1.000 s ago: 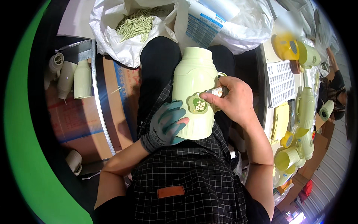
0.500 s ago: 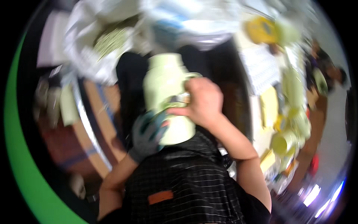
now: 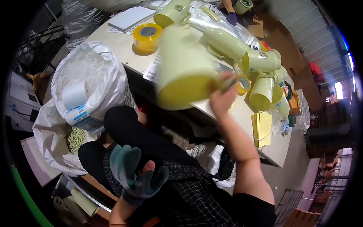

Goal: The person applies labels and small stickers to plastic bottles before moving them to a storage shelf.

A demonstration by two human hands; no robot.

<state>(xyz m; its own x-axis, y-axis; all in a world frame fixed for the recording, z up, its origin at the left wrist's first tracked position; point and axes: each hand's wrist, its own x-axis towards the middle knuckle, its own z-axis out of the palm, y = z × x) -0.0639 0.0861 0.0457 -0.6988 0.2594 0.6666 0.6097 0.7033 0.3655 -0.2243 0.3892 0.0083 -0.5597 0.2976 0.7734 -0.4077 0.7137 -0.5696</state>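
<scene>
My right hand (image 3: 222,99) is closed at the side of a large pale green jug body (image 3: 185,60), blurred by motion and held up over the table's front edge. Its wide yellowish open end faces me. The exact grip, probably at the handle, is smeared. My left hand (image 3: 137,176), in a grey and teal glove with a bare fingertip poking out, is held over my lap with its fingers apart and nothing in them. Several similar pale green jug bodies (image 3: 261,92) with handles lie and stand on the white table (image 3: 278,145).
A yellow tape roll (image 3: 146,38) and a white notepad (image 3: 131,18) lie on the table. Yellow paper slips (image 3: 261,128) are near its corner. White sacks (image 3: 113,64) with plastic rings and green pieces stand at left. A co-worker's purple-gloved hand (image 3: 231,18) shows at the far side.
My view has turned right toward the table. The jug body has gone from my lap up over the table edge in my right hand. My left hand has let go of it.
</scene>
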